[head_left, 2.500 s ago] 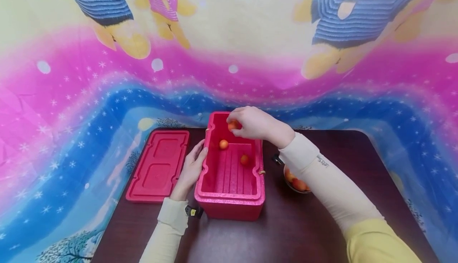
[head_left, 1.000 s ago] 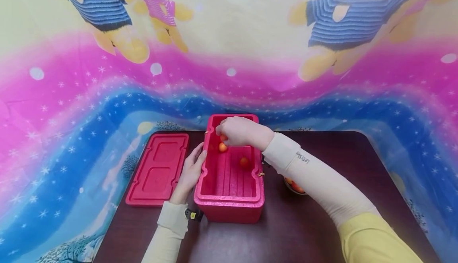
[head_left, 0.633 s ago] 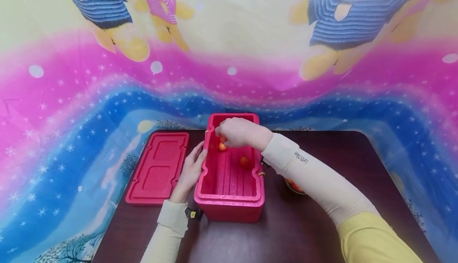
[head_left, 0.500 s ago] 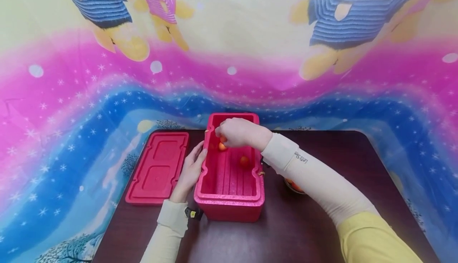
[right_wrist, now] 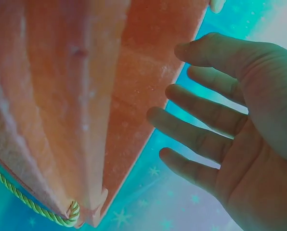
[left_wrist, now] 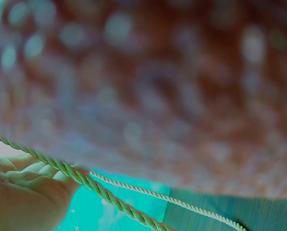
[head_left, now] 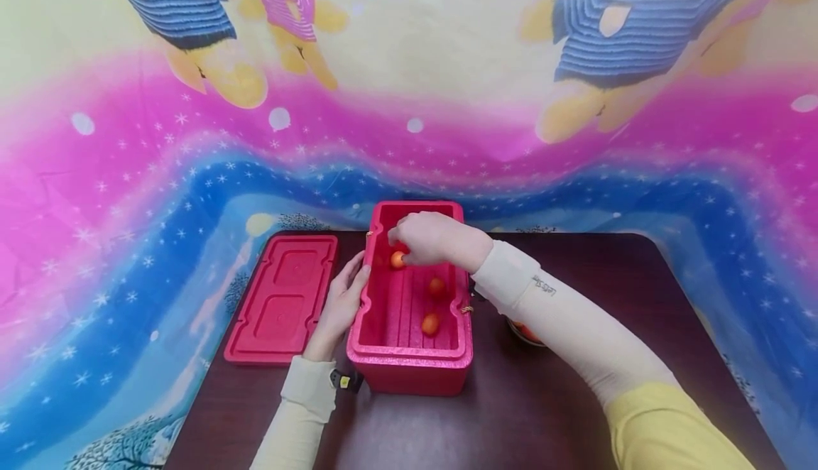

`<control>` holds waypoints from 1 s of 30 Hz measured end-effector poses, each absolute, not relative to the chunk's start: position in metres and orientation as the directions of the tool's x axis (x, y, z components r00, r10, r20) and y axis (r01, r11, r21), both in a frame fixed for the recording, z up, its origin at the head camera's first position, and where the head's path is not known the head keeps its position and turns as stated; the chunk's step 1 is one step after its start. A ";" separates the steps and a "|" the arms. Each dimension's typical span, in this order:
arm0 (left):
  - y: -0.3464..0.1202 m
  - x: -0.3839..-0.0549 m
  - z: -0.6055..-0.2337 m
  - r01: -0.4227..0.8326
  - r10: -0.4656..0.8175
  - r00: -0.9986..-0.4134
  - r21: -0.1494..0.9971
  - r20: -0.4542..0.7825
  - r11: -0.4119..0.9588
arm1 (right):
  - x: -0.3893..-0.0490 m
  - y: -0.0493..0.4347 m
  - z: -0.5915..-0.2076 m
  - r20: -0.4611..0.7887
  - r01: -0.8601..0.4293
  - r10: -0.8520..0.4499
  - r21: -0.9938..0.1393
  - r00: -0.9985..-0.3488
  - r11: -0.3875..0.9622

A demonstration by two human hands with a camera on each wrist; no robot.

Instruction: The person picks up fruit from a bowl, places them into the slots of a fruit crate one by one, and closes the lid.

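A deep red foam box (head_left: pixel 409 378) with rope handles stands lidless on the table. My left hand (head_left: pixel 341 303) rests against its left outer side, fingers extended near the rim; in the left wrist view the palm (left_wrist: pixel 28 197) shows behind a twisted rope handle (left_wrist: pixel 100 190). Over the box's far half hovers my right hand (head_left: pixel 428 238), holding nothing. The right wrist view shows that hand (right_wrist: pixel 249 120) with fingers loosely spread beside the box wall (right_wrist: pixel 148 72). Inside lie small round orange fruits: one (head_left: pixel 397 260) below the right fingertips, one (head_left: pixel 437 287) at the right, one (head_left: pixel 430 324) nearer the front.
The red lid (head_left: pixel 281 299) lies flat left of the box. Right of the box, a bowl (head_left: pixel 527 339) of orange-red fruits is partly hidden under the right forearm. A dark brown table (head_left: pixel 524 413) bears everything, with a printed cloth (head_left: pixel 415 150) hanging behind.
My right hand brought a fruit down into the box and let it go; a fruit now lies near the box's front. The right fingers have loosened. My left hand has stayed at the box's side.
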State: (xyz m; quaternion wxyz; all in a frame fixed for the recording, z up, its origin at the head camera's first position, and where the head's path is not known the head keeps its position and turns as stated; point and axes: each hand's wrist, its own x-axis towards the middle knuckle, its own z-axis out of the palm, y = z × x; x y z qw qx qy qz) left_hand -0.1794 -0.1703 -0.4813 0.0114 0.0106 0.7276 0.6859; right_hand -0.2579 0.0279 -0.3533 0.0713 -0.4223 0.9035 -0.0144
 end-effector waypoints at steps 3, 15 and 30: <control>-0.170 -0.180 -0.482 0.005 0.028 -1.000 0.998 0.003 0.058 | -0.256 0.034 -0.351 -0.113 -0.753 -0.760 -0.104 -0.640 0.650; -0.171 -0.181 -0.484 0.029 0.035 -0.999 0.998 0.028 0.055 | -0.242 0.080 -0.340 0.036 -0.697 -0.705 -0.198 -0.708 0.689; -0.170 -0.180 -0.485 0.007 0.028 -1.000 0.999 0.006 0.036 | -0.217 0.183 -0.385 0.348 -0.580 -0.466 -0.412 -0.813 0.703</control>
